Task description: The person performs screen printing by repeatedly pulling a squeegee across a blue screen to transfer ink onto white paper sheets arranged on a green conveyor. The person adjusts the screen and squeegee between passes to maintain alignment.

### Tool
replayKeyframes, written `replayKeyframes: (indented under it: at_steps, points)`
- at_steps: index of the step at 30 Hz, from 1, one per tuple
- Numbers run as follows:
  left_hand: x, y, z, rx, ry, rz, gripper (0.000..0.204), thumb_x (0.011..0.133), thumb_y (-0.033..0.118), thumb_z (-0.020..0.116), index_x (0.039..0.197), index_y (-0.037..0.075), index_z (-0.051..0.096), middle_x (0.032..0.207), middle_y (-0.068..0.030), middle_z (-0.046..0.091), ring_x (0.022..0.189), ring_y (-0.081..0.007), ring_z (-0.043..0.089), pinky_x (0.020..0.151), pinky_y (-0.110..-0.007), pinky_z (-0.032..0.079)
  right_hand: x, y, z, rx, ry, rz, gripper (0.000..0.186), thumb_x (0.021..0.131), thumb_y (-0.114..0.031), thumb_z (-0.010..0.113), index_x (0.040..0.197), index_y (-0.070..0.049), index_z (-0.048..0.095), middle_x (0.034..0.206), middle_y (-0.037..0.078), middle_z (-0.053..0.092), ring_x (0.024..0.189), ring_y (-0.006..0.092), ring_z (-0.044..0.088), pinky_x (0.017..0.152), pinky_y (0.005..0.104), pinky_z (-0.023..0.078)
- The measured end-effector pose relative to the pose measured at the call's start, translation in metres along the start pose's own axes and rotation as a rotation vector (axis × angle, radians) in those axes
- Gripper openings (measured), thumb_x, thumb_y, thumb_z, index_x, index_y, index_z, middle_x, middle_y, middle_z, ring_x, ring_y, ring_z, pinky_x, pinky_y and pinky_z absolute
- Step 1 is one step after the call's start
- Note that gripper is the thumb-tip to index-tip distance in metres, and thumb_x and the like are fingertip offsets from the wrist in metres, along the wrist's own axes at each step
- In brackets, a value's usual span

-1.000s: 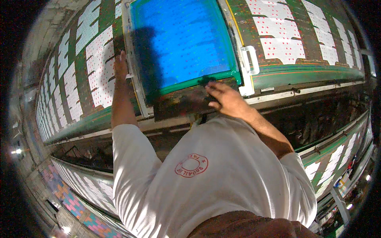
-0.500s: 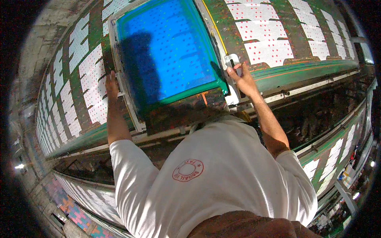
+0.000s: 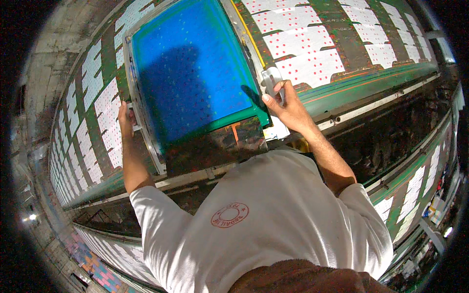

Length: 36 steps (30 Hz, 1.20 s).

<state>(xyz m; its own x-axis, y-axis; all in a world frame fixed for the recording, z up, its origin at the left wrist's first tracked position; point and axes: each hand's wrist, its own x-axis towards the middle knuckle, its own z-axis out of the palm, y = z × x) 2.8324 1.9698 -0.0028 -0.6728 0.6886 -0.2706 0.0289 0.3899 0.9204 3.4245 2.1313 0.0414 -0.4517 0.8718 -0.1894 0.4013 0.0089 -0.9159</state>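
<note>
Left hand point(image 3: 125, 118): curled round the left handle point(image 3: 137, 127), left of centre.
Blue screen point(image 3: 215, 58): upper middle, between the hands, over the counter point(image 3: 354, 81).
Right hand point(image 3: 289, 108): gripping the right handle point(image 3: 270, 78), just moved there from the screen's near edge; both sides now look held.

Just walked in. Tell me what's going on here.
A person has both hands on a blue screen: the right grip holds the right handle, the left grip the left handle. Dotted white pieces lie on the table to either side. I can't tell whether the screen rests flat or is slightly raised.
</note>
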Motion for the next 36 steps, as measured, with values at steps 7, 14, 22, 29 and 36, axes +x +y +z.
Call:
replayKeyframes:
  at_steps: [7,14,22,29,36]
  points:
    - [-0.015,0.072,0.156,-0.135,-0.041,-0.038,0.040,0.103,0.056,0.054,0.117,0.018,0.054,0.065,0.0081,0.041,0.047,-0.0035,0.033,0.041,-0.022,0.025,0.038,0.074,-0.127,0.113,0.144,0.058,0.038,0.098,-0.037,0.073,0.105,-0.010,0.047,0.081,0.000,0.055,0.070,0.0098,0.048,0.061,0.0289,0.043]
    - [-0.054,0.082,0.342,-0.150,0.027,-0.034,0.043,0.102,0.049,0.059,0.129,0.016,0.056,0.067,0.0065,0.043,0.049,-0.0061,0.034,0.043,-0.026,0.028,0.065,0.151,-0.286,-0.112,0.282,0.054,0.042,0.095,-0.037,0.076,0.076,-0.007,0.054,0.074,0.000,0.055,0.070,0.0119,0.048,0.063,0.0310,0.041]
    - [-0.087,0.070,0.428,-0.196,0.034,0.008,0.037,0.102,0.042,0.064,0.124,0.014,0.056,0.064,0.0063,0.038,0.048,-0.0057,0.032,0.042,-0.026,0.024,0.068,0.201,-0.366,-0.017,0.227,0.096,0.046,0.095,-0.033,0.076,0.064,-0.006,0.054,0.066,-0.005,0.052,0.068,0.0076,0.046,0.068,0.0280,0.039]
    - [-0.097,0.071,0.443,-0.143,0.042,-0.006,0.029,0.102,0.039,0.065,0.120,0.016,0.058,0.066,0.0070,0.040,0.051,-0.0053,0.030,0.045,-0.026,0.022,0.068,0.215,-0.382,-0.027,0.171,0.068,0.047,0.093,-0.031,0.077,0.064,-0.002,0.054,0.071,0.001,0.056,0.074,0.0134,0.051,0.071,0.0324,0.041]
    - [-0.092,0.065,0.450,-0.082,0.057,-0.092,0.030,0.099,0.040,0.067,0.118,0.017,0.060,0.066,0.0090,0.040,0.051,-0.0050,0.033,0.046,-0.026,0.023,0.070,0.218,-0.382,-0.212,0.146,0.073,0.032,0.088,-0.032,0.081,0.085,-0.004,0.064,0.109,0.015,0.063,0.107,0.0282,0.055,0.091,0.0402,0.043]
